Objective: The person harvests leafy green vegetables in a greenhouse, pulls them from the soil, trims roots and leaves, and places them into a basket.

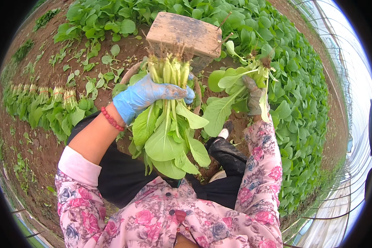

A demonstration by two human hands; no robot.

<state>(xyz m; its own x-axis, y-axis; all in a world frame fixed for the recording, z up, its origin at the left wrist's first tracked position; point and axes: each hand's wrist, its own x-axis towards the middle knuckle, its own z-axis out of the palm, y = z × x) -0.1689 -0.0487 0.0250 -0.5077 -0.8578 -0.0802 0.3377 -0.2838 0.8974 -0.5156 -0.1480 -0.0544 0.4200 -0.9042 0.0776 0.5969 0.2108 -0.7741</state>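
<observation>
In a soiled blue glove, my left hand (155,94) grips a thick bunch of leafy greens (167,139) by the pale stems. Its thin roots point away from me, and the broad leaves hang towards my lap. My right hand (255,96), in a thin, muddy glove, is closed around a smaller clump of greens (229,105), with soil clinging to the roots. The leaves of this clump spread to the left. Just beyond the left-hand bunch stands a worn wooden block (186,32), its lower side partly hidden by the roots.
Tied bundles of greens (49,102) lie in a row on the soil at left. Growing plants (297,124) fill the bed ahead and at right. Two thin sticks (224,21) project by the block. Loose leaves (93,83) litter the ground. A plastic-covered hoop frame (356,62) runs along the right.
</observation>
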